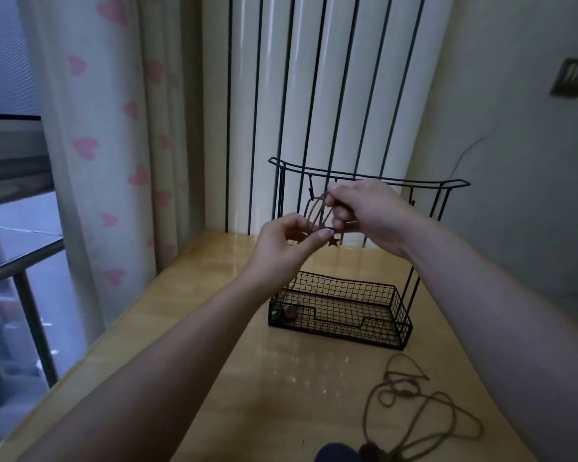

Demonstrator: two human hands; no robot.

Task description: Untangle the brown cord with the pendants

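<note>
Nearest to the camera, a second brown cord (424, 405) is lying in loose loops on the wooden worktop (214, 378), well apart from the hands. Further away, a black wire rack (341, 315) is standing on the worktop, with a mesh basket at its bottom and a rail with hooks at its top.

In front of the rack, in the air, both hands are holding the brown cord with the pendants (317, 211). The left hand (284, 241) is pinching the lower part of the cord between thumb and fingertips, just above a small star pendant (332, 242). The right hand (364, 211) is pinching the upper strands, so both grips are grasping the cord.

The strands are thin and are crossing between the hands. I think that pulling them apart too strongly could tighten the knot. The loops are also hanging close to the hooks, so the cord could catch there.
</note>
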